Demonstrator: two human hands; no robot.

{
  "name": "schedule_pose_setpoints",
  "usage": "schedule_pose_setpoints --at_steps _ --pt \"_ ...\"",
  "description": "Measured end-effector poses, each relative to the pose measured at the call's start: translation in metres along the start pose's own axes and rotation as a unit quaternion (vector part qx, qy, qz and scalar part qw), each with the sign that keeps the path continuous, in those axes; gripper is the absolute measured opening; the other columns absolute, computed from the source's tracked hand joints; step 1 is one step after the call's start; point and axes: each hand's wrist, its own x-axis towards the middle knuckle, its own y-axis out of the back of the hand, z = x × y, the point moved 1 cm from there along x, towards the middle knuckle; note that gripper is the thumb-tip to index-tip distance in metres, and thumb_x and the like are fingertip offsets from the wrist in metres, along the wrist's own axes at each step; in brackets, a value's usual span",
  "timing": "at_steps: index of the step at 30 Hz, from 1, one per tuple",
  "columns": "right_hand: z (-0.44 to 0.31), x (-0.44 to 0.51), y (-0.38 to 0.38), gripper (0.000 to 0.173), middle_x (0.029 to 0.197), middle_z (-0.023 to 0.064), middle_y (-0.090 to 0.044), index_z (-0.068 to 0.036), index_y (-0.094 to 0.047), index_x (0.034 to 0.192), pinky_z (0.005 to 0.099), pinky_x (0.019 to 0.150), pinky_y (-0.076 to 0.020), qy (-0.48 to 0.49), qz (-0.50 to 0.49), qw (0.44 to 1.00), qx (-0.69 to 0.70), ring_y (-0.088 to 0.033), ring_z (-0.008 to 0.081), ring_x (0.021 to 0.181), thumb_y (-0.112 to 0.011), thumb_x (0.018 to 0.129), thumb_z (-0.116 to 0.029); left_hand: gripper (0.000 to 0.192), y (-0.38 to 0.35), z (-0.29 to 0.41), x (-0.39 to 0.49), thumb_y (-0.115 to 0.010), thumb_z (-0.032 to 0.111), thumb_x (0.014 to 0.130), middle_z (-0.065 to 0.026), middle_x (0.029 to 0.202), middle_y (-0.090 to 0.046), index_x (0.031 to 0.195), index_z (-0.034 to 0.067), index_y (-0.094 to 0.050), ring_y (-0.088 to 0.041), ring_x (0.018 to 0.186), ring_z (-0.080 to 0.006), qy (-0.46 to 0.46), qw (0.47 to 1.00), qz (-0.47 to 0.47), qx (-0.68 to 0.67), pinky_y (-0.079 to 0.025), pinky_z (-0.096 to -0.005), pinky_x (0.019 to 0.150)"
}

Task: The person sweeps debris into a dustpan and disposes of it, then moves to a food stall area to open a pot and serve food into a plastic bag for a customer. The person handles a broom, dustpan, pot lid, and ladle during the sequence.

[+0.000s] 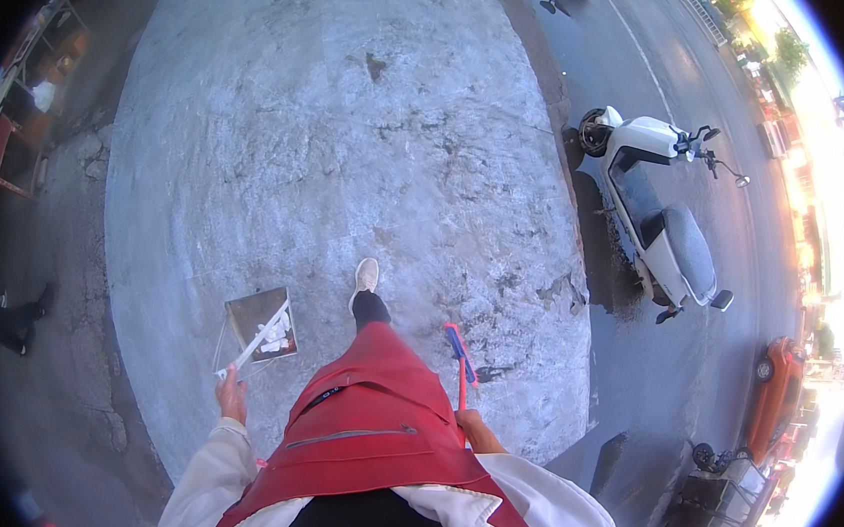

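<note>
My left hand (231, 395) is closed around the top of a white handle frame (263, 338) that rises from a dustpan box (246, 311). Crumpled white paper or tissue (276, 333) lies inside the box, along with some darker bits. My right hand (479, 430), beside the red apron (371, 410), grips the red stick (462, 387) of a broom. The broom's head, with blue bristles (460, 348), shows ahead of that hand, low over or on the pavement; contact cannot be made out. One beige shoe (366, 275) is forward between the two tools.
Worn concrete pavement (327, 142) stretches ahead. A white scooter (660, 209) stands on the right by the wet road (738, 268). Farther right are an orange car (773, 400) and a cargo tricycle (709, 514). Stalls with a red-framed table (6, 155) and a dark-clothed person (7, 317) are at left.
</note>
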Motion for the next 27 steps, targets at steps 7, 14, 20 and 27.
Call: schedule_pose_setpoints --at_steps 7,14,20,27 --pt "-0.120 0.074 0.004 0.017 0.059 0.0098 -0.056 0.001 -0.059 0.075 0.0379 0.045 -0.0454 -0.120 -0.117 0.975 0.143 -0.057 0.0231 0.050 -0.059 0.082 -0.014 0.049 -0.110 0.113 0.097 -0.066 0.040 0.083 -0.0061 0.103 -0.050 0.107 0.001 -0.050 -0.047 0.096 -0.0182 -0.024 0.998 0.012 0.061 -0.040 -0.0399 0.088" --pt "-0.330 0.121 0.102 0.022 0.051 0.0051 -0.048 -0.003 -0.051 0.069 0.0340 0.035 -0.0422 -0.063 -0.138 0.949 0.278 -0.046 0.0192 0.036 -0.053 0.089 -0.012 0.053 -0.266 0.221 0.181 -0.067 0.037 0.081 -0.0117 0.114 -0.050 0.112 -0.001 -0.047 -0.048 0.105 -0.0256 -0.020 0.995 0.029 0.088 -0.040 -0.0431 0.093" --pt "-0.472 0.167 0.194 0.008 0.060 0.0069 -0.050 -0.005 -0.046 0.092 0.0318 0.037 -0.0426 0.087 -0.149 0.914 0.366 -0.047 0.0165 0.042 -0.049 0.087 -0.011 0.037 -0.413 0.275 0.270 -0.072 0.038 0.077 -0.0033 0.078 -0.055 0.085 0.005 -0.056 -0.050 0.069 -0.0137 -0.079 0.980 0.009 0.180 -0.043 -0.0331 0.067" --pt "-0.638 0.221 0.255 0.011 0.061 0.0100 -0.052 -0.006 -0.043 0.094 0.0371 0.037 -0.0422 0.049 -0.116 0.939 0.321 -0.048 0.0211 0.042 -0.049 0.086 -0.012 0.044 -0.619 0.352 0.378 -0.073 0.040 0.074 -0.0074 0.082 -0.065 0.091 0.000 -0.067 -0.058 0.075 -0.0163 -0.120 0.969 -0.053 0.210 -0.045 -0.0319 0.070"
